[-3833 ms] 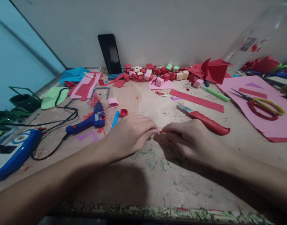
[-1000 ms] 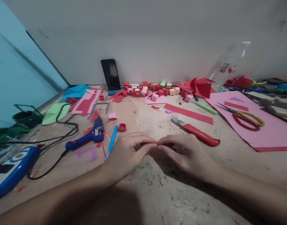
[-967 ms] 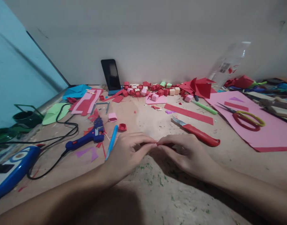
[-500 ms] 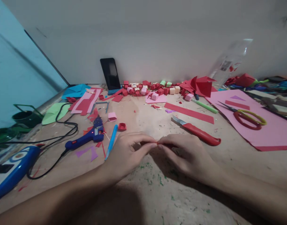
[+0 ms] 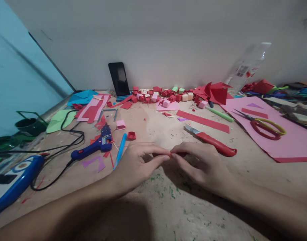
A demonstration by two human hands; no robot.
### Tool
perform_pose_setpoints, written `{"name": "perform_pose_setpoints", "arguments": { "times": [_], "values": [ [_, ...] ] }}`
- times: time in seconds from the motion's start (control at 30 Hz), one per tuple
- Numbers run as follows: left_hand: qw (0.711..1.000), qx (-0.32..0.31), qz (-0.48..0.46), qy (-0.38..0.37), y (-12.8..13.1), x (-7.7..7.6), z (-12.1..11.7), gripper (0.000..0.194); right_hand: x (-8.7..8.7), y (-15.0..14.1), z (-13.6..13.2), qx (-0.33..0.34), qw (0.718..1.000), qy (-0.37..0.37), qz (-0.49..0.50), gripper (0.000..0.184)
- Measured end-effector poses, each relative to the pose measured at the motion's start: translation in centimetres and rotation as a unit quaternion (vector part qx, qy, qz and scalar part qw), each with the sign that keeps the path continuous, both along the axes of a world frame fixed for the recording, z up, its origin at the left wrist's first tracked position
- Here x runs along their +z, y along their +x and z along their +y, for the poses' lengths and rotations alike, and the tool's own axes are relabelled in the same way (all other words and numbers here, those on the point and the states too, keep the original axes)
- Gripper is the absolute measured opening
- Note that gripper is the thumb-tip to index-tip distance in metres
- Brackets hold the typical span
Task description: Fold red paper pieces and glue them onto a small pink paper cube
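My left hand [image 5: 143, 160] and my right hand [image 5: 200, 162] meet fingertip to fingertip over the middle of the table, both closed in a pinch. Between them shows a sliver of red paper [image 5: 170, 154]; the fingers hide most of it. A blue pen-like stick [image 5: 120, 150] lies just left of my left hand, with a small open red paper box [image 5: 131, 135] beyond it. Behind my right hand rests a red-handled knife [image 5: 213, 143], its blade pointing left. Farther back lies a long red paper strip [image 5: 203, 121].
A blue glue gun [image 5: 92, 149] with a black cord lies left, near a blue-and-white device [image 5: 16, 182]. Folded paper cubes [image 5: 166, 103] line the wall beside a leaning phone [image 5: 119, 78]. Scissors [image 5: 266, 129] rest on pink paper [image 5: 294, 147] at right, before a plastic bottle [image 5: 248, 67].
Since the oldest frame the view has tilted up and turned slightly right. My fingertips have drawn closer together around the red paper. Over the last second, they shift only slightly.
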State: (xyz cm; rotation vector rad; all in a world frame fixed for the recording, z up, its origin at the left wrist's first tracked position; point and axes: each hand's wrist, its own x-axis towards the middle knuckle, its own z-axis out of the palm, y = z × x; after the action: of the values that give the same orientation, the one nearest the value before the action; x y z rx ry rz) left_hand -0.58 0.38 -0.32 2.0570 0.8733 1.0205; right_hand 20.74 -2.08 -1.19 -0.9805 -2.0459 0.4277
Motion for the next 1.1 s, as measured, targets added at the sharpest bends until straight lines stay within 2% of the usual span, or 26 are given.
{"name": "perform_pose_setpoints", "arguments": {
  "times": [0.2,0.43,0.67,0.83,1.1],
  "values": [
    [0.997,-0.030,-0.015,-0.069,-0.28,0.36,0.55,0.014,0.09,0.14,-0.15,0.013,1.000,0.017,0.000,0.018],
    [0.992,-0.011,-0.007,-0.122,-0.36,0.62,0.47,0.010,0.13,0.11,-0.22,0.003,1.000,-0.004,-0.002,0.019],
    [0.984,-0.010,-0.020,-0.177,-0.09,0.36,0.39,0.008,-0.28,-0.03,-0.23,-0.004,1.000,0.007,-0.012,0.018],
    [0.981,-0.019,-0.009,-0.192,-0.11,0.46,0.51,0.010,-0.44,-0.18,-0.38,-0.018,1.000,0.017,-0.020,0.019],
    [0.985,-0.018,-0.003,-0.170,-0.19,0.76,0.63,0.007,0.40,-0.24,-0.49,0.027,0.997,-0.065,-0.014,0.022]
  ]
}}
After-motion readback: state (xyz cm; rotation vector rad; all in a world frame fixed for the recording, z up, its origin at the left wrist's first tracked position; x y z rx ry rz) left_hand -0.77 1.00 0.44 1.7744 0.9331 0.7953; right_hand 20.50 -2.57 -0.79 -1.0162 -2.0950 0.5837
